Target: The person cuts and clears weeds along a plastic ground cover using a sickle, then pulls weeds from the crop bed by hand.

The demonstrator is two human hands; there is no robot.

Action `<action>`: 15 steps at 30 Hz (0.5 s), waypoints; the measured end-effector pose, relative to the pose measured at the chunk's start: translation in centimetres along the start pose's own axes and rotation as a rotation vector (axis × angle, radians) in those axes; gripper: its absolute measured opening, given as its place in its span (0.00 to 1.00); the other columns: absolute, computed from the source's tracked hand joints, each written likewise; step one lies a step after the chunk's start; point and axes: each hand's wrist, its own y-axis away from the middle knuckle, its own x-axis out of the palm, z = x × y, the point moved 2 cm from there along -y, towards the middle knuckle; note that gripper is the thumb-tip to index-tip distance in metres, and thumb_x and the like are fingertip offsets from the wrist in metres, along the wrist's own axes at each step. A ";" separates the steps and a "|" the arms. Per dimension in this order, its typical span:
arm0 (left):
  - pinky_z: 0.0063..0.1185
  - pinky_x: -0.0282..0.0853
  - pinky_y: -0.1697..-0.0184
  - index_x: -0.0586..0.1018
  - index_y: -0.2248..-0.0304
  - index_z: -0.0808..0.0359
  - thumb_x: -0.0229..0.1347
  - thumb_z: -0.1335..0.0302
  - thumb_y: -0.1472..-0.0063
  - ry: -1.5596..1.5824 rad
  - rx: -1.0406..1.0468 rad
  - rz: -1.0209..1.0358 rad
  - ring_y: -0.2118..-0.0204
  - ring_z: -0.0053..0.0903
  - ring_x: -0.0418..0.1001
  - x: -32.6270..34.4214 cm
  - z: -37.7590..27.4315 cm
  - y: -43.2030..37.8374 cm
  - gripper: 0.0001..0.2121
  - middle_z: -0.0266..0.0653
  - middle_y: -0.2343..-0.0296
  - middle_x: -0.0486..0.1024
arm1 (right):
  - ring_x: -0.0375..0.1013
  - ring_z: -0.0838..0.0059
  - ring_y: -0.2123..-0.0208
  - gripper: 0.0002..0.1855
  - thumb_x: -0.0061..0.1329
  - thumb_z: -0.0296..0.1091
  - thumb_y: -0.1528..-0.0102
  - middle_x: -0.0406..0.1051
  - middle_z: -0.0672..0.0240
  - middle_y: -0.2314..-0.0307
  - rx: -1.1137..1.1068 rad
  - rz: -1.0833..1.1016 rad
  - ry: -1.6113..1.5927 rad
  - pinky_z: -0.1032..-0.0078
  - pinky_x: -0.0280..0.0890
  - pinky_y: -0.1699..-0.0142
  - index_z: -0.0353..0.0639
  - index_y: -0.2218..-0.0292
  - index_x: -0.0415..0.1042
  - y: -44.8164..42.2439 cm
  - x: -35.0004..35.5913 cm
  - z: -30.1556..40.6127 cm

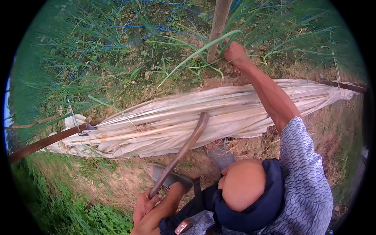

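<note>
My left hand (144, 204), low in the view, is closed around the lower end of a curved wooden handle (184, 148). The handle slants up and right, its far end over the bundled whitish sheeting. No tool head can be made out. My right hand (235, 53) reaches across the sheeting to the soil beside an upright wooden post (218, 29). Its fingers are mostly hidden at the base of green onion-like plants (264, 32), so I cannot tell what they hold. A long bent leaf (202, 50) crosses in front of the post.
The gathered sheeting (176, 123) lies across the ground between me and the planted bed, with wooden poles (55, 136) at its ends. Blue netting cords (152, 29) run through the plants. My sandalled feet (166, 175) are on the near side, with leafy growth (97, 216) at lower left.
</note>
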 end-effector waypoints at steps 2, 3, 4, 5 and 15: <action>0.19 0.52 0.77 0.70 0.74 0.68 0.57 0.73 0.46 0.034 0.001 0.004 0.79 0.14 0.55 0.2 -0.2 0.1 0.08 0.26 0.83 0.60 | 0.71 0.45 0.70 0.11 0.41 0.28 0.52 0.71 0.47 0.73 -0.110 0.010 0.008 0.59 0.65 0.66 0.38 0.66 0.69 -0.4 0.4 -0.4; 0.18 0.52 0.77 0.70 0.74 0.68 0.56 0.73 0.46 0.042 0.012 0.000 0.79 0.14 0.55 0.2 -0.3 0.1 0.08 0.26 0.83 0.60 | 0.71 0.45 0.70 0.11 0.41 0.28 0.52 0.71 0.47 0.73 -0.110 0.010 0.005 0.59 0.65 0.66 0.38 0.66 0.69 -0.6 0.5 -0.4; 0.18 0.52 0.77 0.70 0.74 0.67 0.56 0.73 0.46 0.046 0.018 -0.004 0.79 0.14 0.55 0.2 -0.5 0.3 0.08 0.26 0.83 0.60 | 0.70 0.46 0.72 0.10 0.43 0.29 0.54 0.71 0.48 0.75 -0.007 0.094 -0.067 0.60 0.65 0.68 0.38 0.67 0.70 -0.9 0.7 -0.5; 0.18 0.52 0.77 0.69 0.74 0.67 0.56 0.73 0.46 0.051 0.023 -0.007 0.79 0.14 0.55 0.3 -0.7 0.4 0.08 0.26 0.82 0.61 | 0.70 0.48 0.73 0.10 0.44 0.29 0.55 0.71 0.49 0.77 0.095 0.180 -0.138 0.61 0.65 0.69 0.38 0.69 0.71 -1.2 0.8 -0.3; 0.20 0.53 0.78 0.69 0.73 0.68 0.56 0.72 0.46 -0.037 -0.032 -0.009 0.80 0.15 0.55 0.2 -3.0 1.1 0.09 0.27 0.84 0.61 | 0.73 0.48 0.71 0.11 0.49 0.31 0.59 0.71 0.45 0.75 -0.056 0.350 0.252 0.62 0.67 0.66 0.35 0.72 0.74 -4.2 2.0 0.2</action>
